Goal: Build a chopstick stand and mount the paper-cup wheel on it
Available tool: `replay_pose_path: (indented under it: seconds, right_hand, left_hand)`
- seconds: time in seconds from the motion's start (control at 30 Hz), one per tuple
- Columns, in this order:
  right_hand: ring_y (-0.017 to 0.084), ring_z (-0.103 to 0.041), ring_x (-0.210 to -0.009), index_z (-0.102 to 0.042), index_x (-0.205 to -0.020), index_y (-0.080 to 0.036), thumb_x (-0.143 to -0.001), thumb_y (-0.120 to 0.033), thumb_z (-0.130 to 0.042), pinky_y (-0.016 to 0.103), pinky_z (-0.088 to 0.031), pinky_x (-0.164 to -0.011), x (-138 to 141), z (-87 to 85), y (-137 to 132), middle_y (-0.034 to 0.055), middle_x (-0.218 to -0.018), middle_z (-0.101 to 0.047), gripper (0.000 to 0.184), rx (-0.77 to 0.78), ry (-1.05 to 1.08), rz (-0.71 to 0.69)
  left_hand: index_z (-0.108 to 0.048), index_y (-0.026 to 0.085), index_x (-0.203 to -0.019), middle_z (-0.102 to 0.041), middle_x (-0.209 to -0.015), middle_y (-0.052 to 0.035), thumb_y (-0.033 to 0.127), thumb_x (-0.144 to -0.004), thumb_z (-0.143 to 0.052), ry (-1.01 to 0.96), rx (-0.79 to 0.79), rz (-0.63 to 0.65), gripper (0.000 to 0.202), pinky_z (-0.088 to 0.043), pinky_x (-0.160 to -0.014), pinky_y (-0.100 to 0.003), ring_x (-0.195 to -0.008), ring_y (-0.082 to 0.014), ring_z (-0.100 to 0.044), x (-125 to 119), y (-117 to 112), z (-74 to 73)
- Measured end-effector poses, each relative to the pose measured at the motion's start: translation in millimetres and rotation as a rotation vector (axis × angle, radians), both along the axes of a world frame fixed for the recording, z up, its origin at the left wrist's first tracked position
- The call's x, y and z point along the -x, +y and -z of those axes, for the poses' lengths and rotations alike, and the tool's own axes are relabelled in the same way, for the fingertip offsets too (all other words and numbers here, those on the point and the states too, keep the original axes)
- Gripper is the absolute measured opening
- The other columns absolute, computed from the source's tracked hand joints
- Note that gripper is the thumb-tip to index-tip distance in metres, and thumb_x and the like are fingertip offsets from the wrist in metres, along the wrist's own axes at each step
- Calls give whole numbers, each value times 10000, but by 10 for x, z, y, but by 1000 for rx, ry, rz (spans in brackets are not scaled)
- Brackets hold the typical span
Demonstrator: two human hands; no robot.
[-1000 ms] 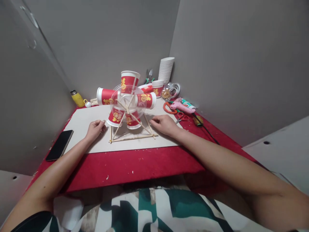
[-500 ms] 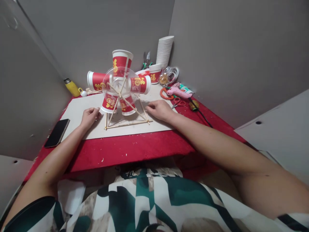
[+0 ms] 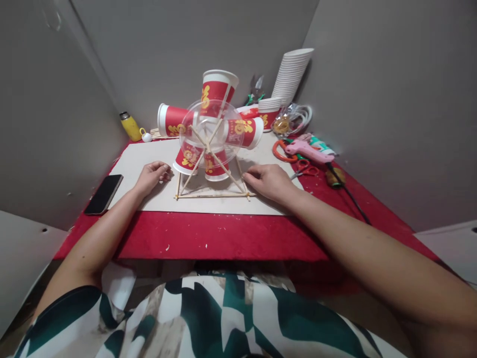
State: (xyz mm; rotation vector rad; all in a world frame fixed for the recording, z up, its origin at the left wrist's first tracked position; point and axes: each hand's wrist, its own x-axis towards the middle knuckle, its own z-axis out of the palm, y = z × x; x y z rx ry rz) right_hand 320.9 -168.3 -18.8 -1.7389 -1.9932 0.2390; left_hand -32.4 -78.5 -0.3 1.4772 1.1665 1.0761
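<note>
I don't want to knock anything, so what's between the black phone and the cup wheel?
In the head view, the left hand, its forearm and a stretch of pale board lie between the phone and the cup wheel.

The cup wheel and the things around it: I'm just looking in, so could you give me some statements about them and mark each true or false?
1. Five red-and-white cups show on the cup wheel. True.
2. The left hand is wrapped around one of the cups. False: the left hand is at the white board, beside the cup wheel, its fingers not around any cup.
3. The phone lies to the right of the cup wheel. False: the phone is to its left.
4. A tall stack of white cups is at the back, right of the cup wheel. True.
5. The glue gun is blue. False: the glue gun is pink.
6. The bottle is yellow with a dark cap. True.
</note>
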Motion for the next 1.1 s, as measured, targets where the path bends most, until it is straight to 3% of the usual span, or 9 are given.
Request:
replay_pose_path:
  seconds: [0.33,0.5,0.77,1.0,1.1]
  right_hand:
    - [238,-669,-781,-767,-861,-192,-955,-353,-485,317,-332,-628,49,-100,-17,110,-890,-790,337,97,-79,54]
    - [243,-659,-759,-747,-828,-193,-951,-373,-464,328,-311,-623,28,-93,-21,114,-860,-782,357,92,-75,44]
    - [218,-636,-670,-733,-764,-214,-893,-403,-521,312,-368,-610,-19,17,-7,87,-752,-749,311,43,42,50]
    - [227,-646,-663,-747,-789,-211,-877,-422,-522,317,-398,-605,-40,38,-52,90,-751,-754,320,34,48,18]
    - [226,-633,-648,-739,-772,-207,-867,-445,-508,320,-394,-602,-31,44,-70,96,-731,-740,345,22,46,22]
  left_hand:
    - [-694,146,-804,-707,-707,-39,433,-725,-810,49,-68,-122,320,-431,-506,-214,-526,-90,-572,117,-28,-29]
    - [-696,169,-753,-703,-670,-41,465,-753,-806,123,-61,-80,316,-433,-532,-233,-548,-104,-565,163,-31,-38]
    - [-715,155,-677,-698,-634,-68,641,-824,-717,205,-81,-51,508,-444,-568,-246,-543,-106,-569,219,-16,23]
    - [-596,156,-610,-717,-680,-58,376,-867,-699,112,-28,-74,354,-431,-548,-217,-541,-91,-599,165,-5,85]
    - [-603,155,-689,-720,-707,-44,204,-834,-661,73,-18,-93,164,-420,-528,-207,-542,-87,-599,121,-20,76]
